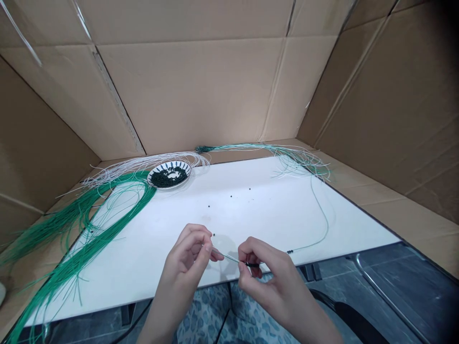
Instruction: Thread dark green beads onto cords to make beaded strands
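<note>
A thin pale cord [229,257] stretches between my two hands above the table's front edge. My left hand [191,255] pinches its left end between thumb and fingers. My right hand [263,267] grips the right end, where a short row of dark beads [252,264] shows between the fingers. Just beyond my right hand, a small dark bead cluster [289,251] lies on the table, on the end of a thin green cord [327,224]. One loose dark bead [214,234] lies close to my left fingertips. My fingers partly hide the ends of the held cord.
A patterned dish [189,168] of dark beads stands at the back of the white table [161,239]. Long green cords [118,229] spread over the left side, white cords [143,165] behind them. A beaded cord bundle [251,146] lies along the back. Cardboard walls [197,86] enclose the table.
</note>
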{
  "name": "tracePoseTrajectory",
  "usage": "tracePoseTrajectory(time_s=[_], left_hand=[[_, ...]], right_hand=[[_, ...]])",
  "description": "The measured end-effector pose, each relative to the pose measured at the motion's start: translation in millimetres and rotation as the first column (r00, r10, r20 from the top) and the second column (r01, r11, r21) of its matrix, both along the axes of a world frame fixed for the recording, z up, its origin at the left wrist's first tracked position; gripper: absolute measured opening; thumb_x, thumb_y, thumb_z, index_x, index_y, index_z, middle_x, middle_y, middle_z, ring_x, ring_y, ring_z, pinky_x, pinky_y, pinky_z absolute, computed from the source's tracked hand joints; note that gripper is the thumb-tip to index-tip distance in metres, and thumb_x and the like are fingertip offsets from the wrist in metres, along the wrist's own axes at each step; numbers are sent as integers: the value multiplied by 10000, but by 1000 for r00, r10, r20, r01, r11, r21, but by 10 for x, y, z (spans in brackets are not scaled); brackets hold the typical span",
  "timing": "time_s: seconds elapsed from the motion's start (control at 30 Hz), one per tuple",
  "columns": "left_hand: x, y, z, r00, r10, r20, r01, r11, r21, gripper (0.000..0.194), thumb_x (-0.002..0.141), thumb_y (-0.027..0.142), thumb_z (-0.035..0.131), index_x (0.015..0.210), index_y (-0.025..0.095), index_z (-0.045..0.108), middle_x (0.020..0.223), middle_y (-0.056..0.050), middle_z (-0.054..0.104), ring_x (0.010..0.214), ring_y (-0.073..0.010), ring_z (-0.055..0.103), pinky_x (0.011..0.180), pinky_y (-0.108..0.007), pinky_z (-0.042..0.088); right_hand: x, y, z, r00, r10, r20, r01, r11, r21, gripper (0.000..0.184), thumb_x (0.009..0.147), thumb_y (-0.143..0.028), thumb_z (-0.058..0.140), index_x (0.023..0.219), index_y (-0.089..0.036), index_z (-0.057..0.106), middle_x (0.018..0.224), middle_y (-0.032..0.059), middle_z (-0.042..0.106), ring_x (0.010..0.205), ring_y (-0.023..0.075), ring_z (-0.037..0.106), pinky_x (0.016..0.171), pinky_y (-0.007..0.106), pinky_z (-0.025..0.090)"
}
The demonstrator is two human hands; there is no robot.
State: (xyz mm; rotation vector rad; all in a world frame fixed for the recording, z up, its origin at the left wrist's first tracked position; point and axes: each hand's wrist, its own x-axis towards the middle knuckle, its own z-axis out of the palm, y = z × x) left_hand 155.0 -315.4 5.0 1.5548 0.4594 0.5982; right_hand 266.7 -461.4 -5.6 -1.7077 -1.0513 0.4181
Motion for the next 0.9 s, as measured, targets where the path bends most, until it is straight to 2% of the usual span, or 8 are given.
tracePoseTrajectory(time_s=[0.13, 0.23, 0.33, 0.47, 0.57, 0.63, 0.7, 0.9], left_hand=[[-14, 12, 25, 1000, 15, -9, -15, 1000, 9, 248, 964, 335, 639, 769, 199, 710, 977, -30, 598, 784, -175, 713, 780, -275, 578], [-16, 8, 31, 998, 65, -12, -66, 995, -75, 96, 914, 316, 712, 898, 221, 719, 1015, -27, 674, 771, -160, 716, 780, -269, 569], [1, -2, 25, 996, 89, 24, -83, 978, -189, 233, 838, 289, 796, 1049, 230, 716, 1004, -24, 739, 745, -157, 725, 743, -263, 567], [44, -33, 22, 991, 118, 62, -97, 957, -275, 166, 808, 265, 828, 919, 193, 727, 800, -2, 743, 721, -175, 741, 736, -276, 572], [66, -73, 33, 988, 144, 61, -123, 955, -269, 110, 800, 237, 826, 814, 198, 724, 747, 18, 734, 724, -166, 738, 742, -261, 575], [67, -100, 37, 986, 158, 58, -141, 962, -234, 93, 800, 208, 819, 785, 204, 727, 744, 21, 736, 738, -160, 731, 745, -243, 575], [60, -119, 29, 987, 151, 52, -138, 969, -204, 84, 807, 181, 813, 790, 211, 737, 758, 21, 744, 761, -153, 725, 742, -219, 573], [34, -141, -12, 992, 10, 126, 18, 975, -220, 89, 829, 158, 824, 827, 235, 778, 792, 26, 777, 789, -129, 728, 740, -167, 575]], right_hand=[[37, -25, 12, 1000, -2, -6, 2, 1000, -12, 143, 864, -116, 501, 791, -236, 472, 721, -43, 450, 645, 136, 441, 580, 240, 382], [28, -35, 11, 995, -62, -75, 64, 998, 14, 131, 882, -145, 515, 789, -236, 504, 714, -37, 466, 643, 142, 455, 531, 232, 371], [10, -48, 2, 986, -104, -132, 110, 993, 45, 129, 888, -158, 533, 787, -238, 524, 715, -28, 483, 652, 150, 466, 503, 234, 358], [22, -73, 6, 986, -109, -127, 110, 994, 0, 125, 881, -173, 522, 778, -243, 515, 713, -30, 475, 658, 155, 466, 511, 240, 360], [28, -78, 16, 992, -106, -64, 104, 994, -36, 107, 872, -182, 537, 784, -242, 531, 720, -33, 509, 678, 159, 497, 595, 260, 414], [7, -64, 20, 992, -118, -36, 118, 993, 7, 63, 853, -182, 590, 860, -243, 602, 791, -20, 599, 756, 176, 562, 711, 285, 472], [-30, -35, 23, 990, -132, -46, 135, 987, 83, 127, 857, -181, 645, 962, -251, 660, 890, -5, 676, 836, 186, 612, 794, 290, 501], [-97, 55, 6, 993, -111, -29, 115, 961, 253, 111, 969, -168, 638, 898, -239, 684, 810, -18, 666, 758, 145, 609, 724, 239, 482]])
